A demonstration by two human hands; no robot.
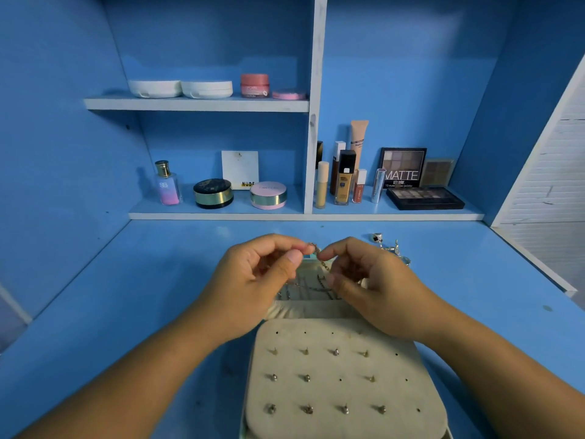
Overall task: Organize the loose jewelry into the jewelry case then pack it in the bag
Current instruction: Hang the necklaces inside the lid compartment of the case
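Chain (323, 264): held up between both hands, just above the far part of the case.
Left hand (253, 280): pinches one end of the chain with thumb and finger.
Right hand (373, 280): pinches the chain just beside the left, fingers curled.
Case (316, 429): lies open on the desk (142, 296), near the person.
Studs (306, 378): many sit in the near pad; a few holes are bare.
Other chains (304, 288): lie in the far part, under the hands.
Loose pile (392, 248): small silver bits on the desk, far right of the case.
Bag: not in sight.
Done, I think: the studs and some chains.
Left to do: this chain, the pile, shutting the case, packing it.
Shelves (196, 104): makeup, far back.
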